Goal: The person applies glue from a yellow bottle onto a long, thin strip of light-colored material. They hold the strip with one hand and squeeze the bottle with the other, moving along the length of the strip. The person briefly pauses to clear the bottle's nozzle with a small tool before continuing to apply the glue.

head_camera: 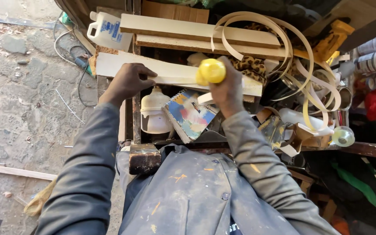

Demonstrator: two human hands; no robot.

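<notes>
**Board steadied, yellow-handled tool poised over it**

The left hand [129,80] lay flat and spread on a pale wooden board [170,74], pressing it down near its left end. The board sat across the cluttered worktop [370,150], its long axis running left to right and tipping slightly downward toward the right, with its left end jutting past the worktop's edge over the stone floor [18,95]. The right hand [227,91] was clenched around a tool with a rounded yellow handle [210,71], the handle end pointing up toward the camera; the working end was hidden beneath the hand, so what kind of tool it was could not be told.

By the look of it, the step in hand was working the board's face near its middle while the other hand held it still. Any further stroke would seem to call for firm downward pressure from the left hand, since the board was resting on loose clutter rather than a flat surface.

Beneath the board lay a spiral notebook [190,115] and a white plastic jug [153,113]. Two more planks [196,30] lay parallel beyond it, with curls of pale edging strip [301,65] at the right.
</notes>
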